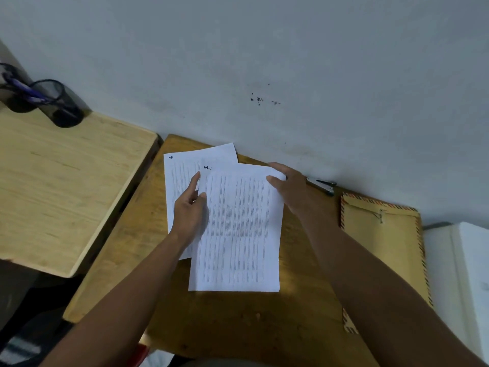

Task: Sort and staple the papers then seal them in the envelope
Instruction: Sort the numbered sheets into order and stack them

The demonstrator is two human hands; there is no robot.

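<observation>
While two hands (189, 207) (288, 186) grip, two papers (238, 229) (180, 165) overlap.

We see matt white paper sheets (238, 229) on a worn, dull wooden surface (238, 319); right of the sheets, a matt brown paper envelope (391, 250) and a metal stapler (324, 186) with faint sheen.
</observation>
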